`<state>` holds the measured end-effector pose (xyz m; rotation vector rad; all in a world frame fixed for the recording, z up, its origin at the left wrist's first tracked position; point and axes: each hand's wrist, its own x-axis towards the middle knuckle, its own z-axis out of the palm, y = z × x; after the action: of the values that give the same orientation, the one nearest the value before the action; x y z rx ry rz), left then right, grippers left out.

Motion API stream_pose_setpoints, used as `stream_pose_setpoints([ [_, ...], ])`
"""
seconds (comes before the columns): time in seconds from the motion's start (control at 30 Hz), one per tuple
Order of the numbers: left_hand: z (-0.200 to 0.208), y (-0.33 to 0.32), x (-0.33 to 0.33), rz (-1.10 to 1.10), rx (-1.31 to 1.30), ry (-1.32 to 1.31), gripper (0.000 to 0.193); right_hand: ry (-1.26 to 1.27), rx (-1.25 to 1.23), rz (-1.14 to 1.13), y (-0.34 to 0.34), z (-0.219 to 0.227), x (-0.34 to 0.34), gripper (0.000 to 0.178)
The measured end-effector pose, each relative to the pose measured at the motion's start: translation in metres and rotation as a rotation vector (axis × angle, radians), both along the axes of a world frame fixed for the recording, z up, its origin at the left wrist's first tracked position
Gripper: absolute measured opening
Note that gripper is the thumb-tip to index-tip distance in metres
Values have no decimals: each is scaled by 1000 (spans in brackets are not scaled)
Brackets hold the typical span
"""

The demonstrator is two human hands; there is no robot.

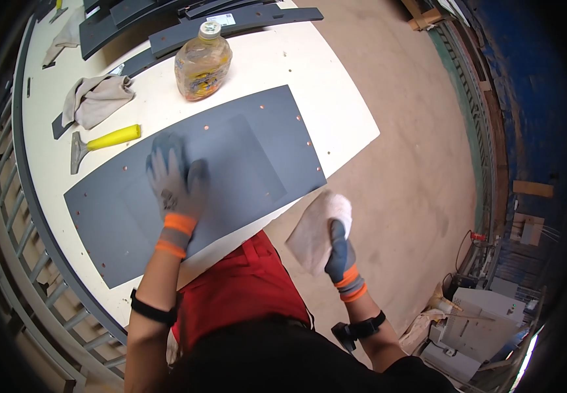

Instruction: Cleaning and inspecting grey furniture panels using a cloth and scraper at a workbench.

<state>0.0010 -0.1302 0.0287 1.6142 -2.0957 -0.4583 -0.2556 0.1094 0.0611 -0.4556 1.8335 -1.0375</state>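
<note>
A flat dark grey panel [237,147] with small holes along its edges lies on the white table [349,111]. My left hand [175,177], in a grey glove with an orange cuff, rests on the panel with its fingers spread. Off the table's near right edge, my gloved right hand [341,252] grips a whitish cloth [314,232] that hangs over the floor. Left of the panel lies a scraper [107,139] with a yellow handle. Behind the panel stands a clear plastic bottle [203,65] with a white cap, yellow and orange bits showing low in it.
A crumpled cloth [97,99] lies at the table's left side. Several dark grey panels [231,23] are stacked at the far end. Metal railing-like bars [38,265] run along the left. Grey boxes [480,321] stand on the floor at the right, near a blue wall.
</note>
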Motion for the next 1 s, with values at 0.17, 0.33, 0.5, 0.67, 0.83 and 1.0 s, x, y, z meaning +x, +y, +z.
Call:
stream_pose_setpoints([
  [0.17, 0, 61, 90, 266, -77, -219, 65, 370, -167, 319, -84, 15, 2, 50],
  [0.33, -30, 82, 119, 373, 23, -450, 65, 1024, -425, 596, -220, -4, 64, 66],
  [0.5, -22, 90, 115, 298, 268, -467, 56, 1368, -272, 770, -240, -40, 131, 69],
  [0.67, -29, 88, 116, 311, 213, -313, 58, 1001, -472, 1267, -221, -29, 265, 59],
  [0.83, -27, 90, 114, 268, 150, -310, 68, 978, -563, 1219, -239, -60, 228, 46],
  [1.0, -38, 96, 112, 319, 215, -405, 85, 1474, -365, 572, -265, -42, 92, 50],
])
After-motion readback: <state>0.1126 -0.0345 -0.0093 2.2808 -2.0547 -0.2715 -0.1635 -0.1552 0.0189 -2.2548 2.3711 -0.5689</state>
